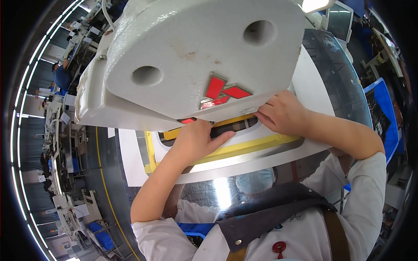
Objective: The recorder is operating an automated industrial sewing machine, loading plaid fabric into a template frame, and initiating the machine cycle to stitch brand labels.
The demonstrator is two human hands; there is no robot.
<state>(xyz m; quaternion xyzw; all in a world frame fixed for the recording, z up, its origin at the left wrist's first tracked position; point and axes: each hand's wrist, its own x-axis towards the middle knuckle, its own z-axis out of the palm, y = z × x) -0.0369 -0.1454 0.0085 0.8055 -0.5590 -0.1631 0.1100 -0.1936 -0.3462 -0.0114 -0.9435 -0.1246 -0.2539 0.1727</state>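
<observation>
My left hand (193, 140) rests on a dark strip (226, 128) inside the oval opening of a flat white template with yellow tape edges (226, 152). Its thumb is stretched out along the strip, apart from the fingers, whose tips are partly hidden beside the machine head. At the opening's right end, my right hand (285, 114) has its fingers drawn together at the rim. Whatever lies between those fingertips is hidden. Close above both hands hangs the large pale head (187, 52) of what looks like an industrial sewing machine, with a red badge, covering the far part of the opening.
The template lies on a shiny table (331, 61). A blue bin (385, 117) stands to the right, with a screen (339, 19) at the far right. Leftward, a yellow floor line (104, 182) runs past rows of machines and a seated person (61, 77).
</observation>
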